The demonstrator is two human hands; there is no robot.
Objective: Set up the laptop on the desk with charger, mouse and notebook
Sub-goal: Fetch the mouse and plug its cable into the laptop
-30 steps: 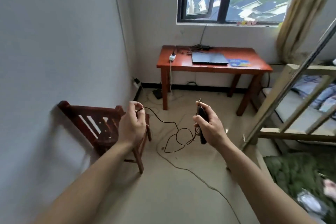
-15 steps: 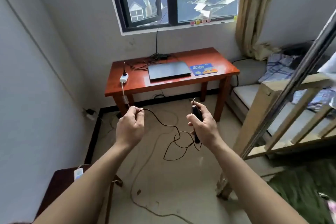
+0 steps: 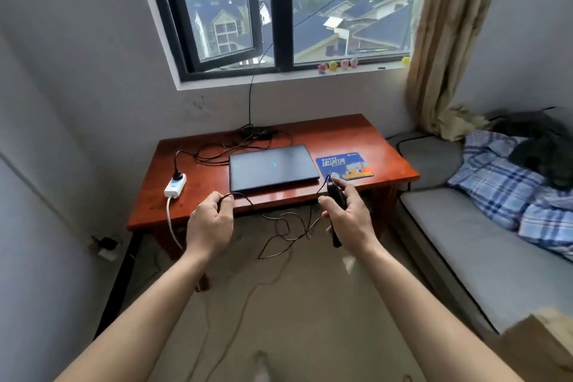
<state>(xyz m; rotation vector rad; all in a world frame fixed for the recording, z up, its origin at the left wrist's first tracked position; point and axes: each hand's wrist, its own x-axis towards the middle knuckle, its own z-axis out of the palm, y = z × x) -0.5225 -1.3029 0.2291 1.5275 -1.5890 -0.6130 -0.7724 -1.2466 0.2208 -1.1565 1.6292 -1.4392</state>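
A closed dark laptop lies flat on the red-brown wooden desk under the window. To its right lies a blue mouse pad. My right hand grips a black wired mouse just in front of the desk's front edge. My left hand is closed on the mouse's thin black cable, which hangs in loose loops between both hands. A white power strip with a black plug sits on the desk's left side, among tangled black cables.
A bed with a grey mattress and a blue plaid blanket runs along the right. A wooden frame corner shows at bottom right. A wall socket sits low on the left wall. Cables trail across the floor.
The desk has come much closer and now fills the middle of the view; the chair at left has dropped out of sight. Both hands keep the same hold on mouse and cable.
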